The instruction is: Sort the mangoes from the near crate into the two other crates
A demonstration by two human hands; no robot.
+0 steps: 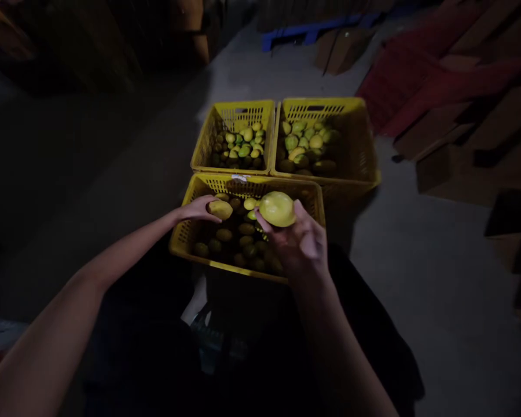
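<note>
Fruit (220,210), yellowish and oval, lies in our left hand (202,209), whose fingers curl around its left side over the left part of the near crate (226,266). Behind, the left far crate (243,105) holds small green and yellow fruits (244,151). More fruits (224,235) lie loose across the bottom of the near crate, many in shadow. To the right, we grasp a second fruit (278,209), pale yellow and brightly lit, between the thumb and fingers of our right hand (301,234), above the right part of the near crate. The right far crate (356,139), just beside the left one, holds green and yellow fruits mostly toward its left. Beyond it we see a blue pallet (267,42) and a carton (341,50); farther right are red plastic (402,81) and brown boxes (451,168), dim and partly blurred.
</note>
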